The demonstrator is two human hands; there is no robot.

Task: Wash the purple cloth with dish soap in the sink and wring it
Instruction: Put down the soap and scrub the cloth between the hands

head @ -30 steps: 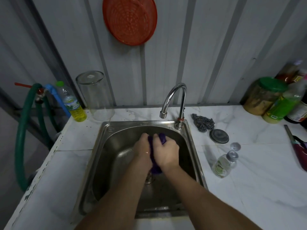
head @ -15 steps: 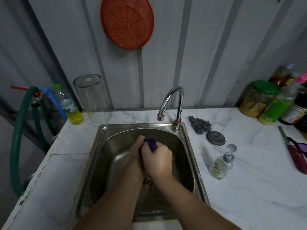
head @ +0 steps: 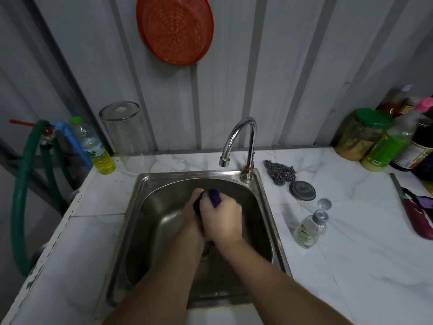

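Right hand slid over left hand; both grips clenched round purple cloth, top protruding.

- The sink is set into the counter, with the tap at its back rim, right of centre.
- Both hands, the left hand and the right hand, meet inside the basin, with the cloth bunched between them.
- Right of the sink lie a scouring pad, a round lid in front of it, and a soap bottle nearer still.
- Behind the sink's left corner stand a glass jar and, left of it, a plastic bottle.
- A round strainer hangs on the wall above.
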